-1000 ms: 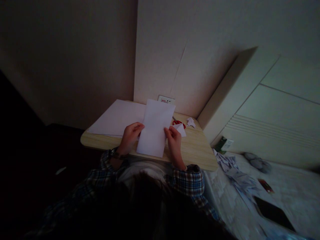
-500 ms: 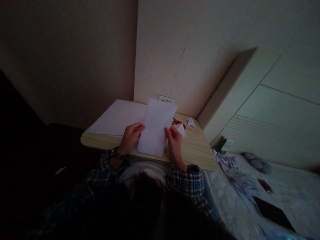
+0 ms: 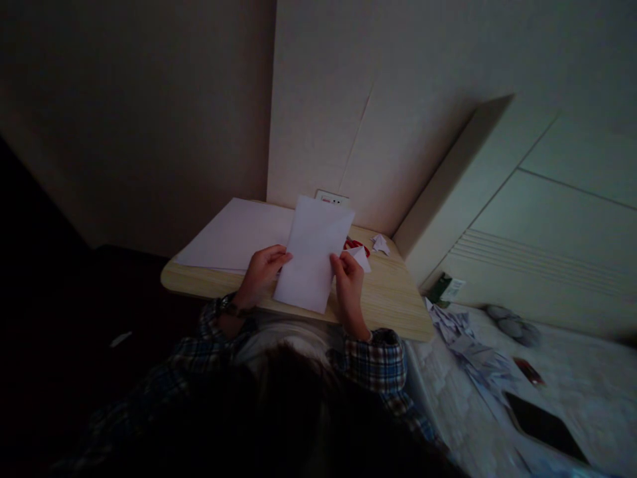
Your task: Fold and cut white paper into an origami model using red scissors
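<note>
Pinched at its left edge by the left hand (image 3: 261, 273) and its right edge by the right hand (image 3: 349, 279), the sheet (image 3: 314, 255) has shifted slightly rightward over the table (image 3: 388, 307), a minor repositioning, with no new crease visible.

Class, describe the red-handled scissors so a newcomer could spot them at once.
Find the pale wood-grain tabletop. Beyond the right hand, beside the right edge of the held white paper sheet, lie the scissors; their red handles set them apart from the white folded papers nearby.
</note>
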Demonstrator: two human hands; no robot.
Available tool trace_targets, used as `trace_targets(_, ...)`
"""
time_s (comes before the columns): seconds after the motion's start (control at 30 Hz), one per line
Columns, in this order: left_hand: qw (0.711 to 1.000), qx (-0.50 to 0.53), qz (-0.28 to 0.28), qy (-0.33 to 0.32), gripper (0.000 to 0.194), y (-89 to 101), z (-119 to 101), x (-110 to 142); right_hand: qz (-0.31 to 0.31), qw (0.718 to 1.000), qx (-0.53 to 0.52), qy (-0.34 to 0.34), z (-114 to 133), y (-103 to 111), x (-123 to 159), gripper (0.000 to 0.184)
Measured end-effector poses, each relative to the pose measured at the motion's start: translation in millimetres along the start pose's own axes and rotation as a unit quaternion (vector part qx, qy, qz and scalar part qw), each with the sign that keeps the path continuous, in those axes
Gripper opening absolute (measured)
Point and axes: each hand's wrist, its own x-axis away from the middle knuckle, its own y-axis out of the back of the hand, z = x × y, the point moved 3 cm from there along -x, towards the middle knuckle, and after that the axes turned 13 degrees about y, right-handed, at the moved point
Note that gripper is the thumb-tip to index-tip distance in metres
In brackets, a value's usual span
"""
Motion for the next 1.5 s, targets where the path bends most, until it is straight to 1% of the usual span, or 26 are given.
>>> trace_targets(0.27, 1.000, -0.012, -0.010, 0.000, 0.032, 1.9, 1.9, -0.3, -0.001, 1.000, 0.010, 0.007, 1.6, -0.3, 0.3, 0.028)
trace_targets(0.4, 1.000, -0.010, -0.004, -0.001, 0.031, 1.1, 0.9, 0.2, 0.000, 1.000, 0.012, 0.008, 3.2, -0.1, -0.2, 0.027)
trace_targets(0.57, 1.000, -0.002, 0.006, 0.002, 0.032, -2.0, -3.4, 1.9, -0.019, 0.999, 0.027, 0.015, 2.1, 2.8, -0.9, 0.028)
trace_targets(0.67, 1.000, -0.008, 0.014, 0.010, 0.033, -2.9, -4.3, 3.4, -0.022, 0.999, 0.029, 0.008, -0.1, 3.5, -0.8, 0.027)
trace_targets(0.77, 1.000, -0.019, 0.010, 0.016, 0.035, -1.6, -2.4, 3.7, -0.012, 1.000, 0.014, -0.002, -0.8, 1.9, -0.2, 0.027)
trace_targets(0.93, 1.000, -0.023, 0.008, 0.002, 0.034, 0.2, 0.1, 1.9, -0.014, 1.000, 0.010, 0.009, 2.5, 0.8, 0.1, 0.028)
trace_targets(1.13, 1.000, -0.028, 0.003, 0.002, 0.032, -0.5, -3.2, 3.2, -0.022, 0.999, 0.028, 0.009, 2.1, 2.8, -0.2, 0.027)
trace_targets(1.33, 1.000, -0.016, -0.013, 0.017, 0.031, 0.7, -5.4, 5.5, -0.031, 0.999, 0.016, 0.015, 0.5, 3.9, 0.7, 0.028)
trace_targets(1.43, 1.000, 0.003, 0.002, 0.031, 0.031, -0.4, -4.3, 5.3, -0.040, 0.999, 0.023, 0.022, -1.3, 5.1, 1.0, 0.030)
trace_targets(1.5, 1.000, 0.005, 0.015, 0.027, 0.031, -1.5, -4.8, 5.8, -0.050, 0.998, 0.030, 0.024, -2.9, 6.1, 1.1, 0.030)
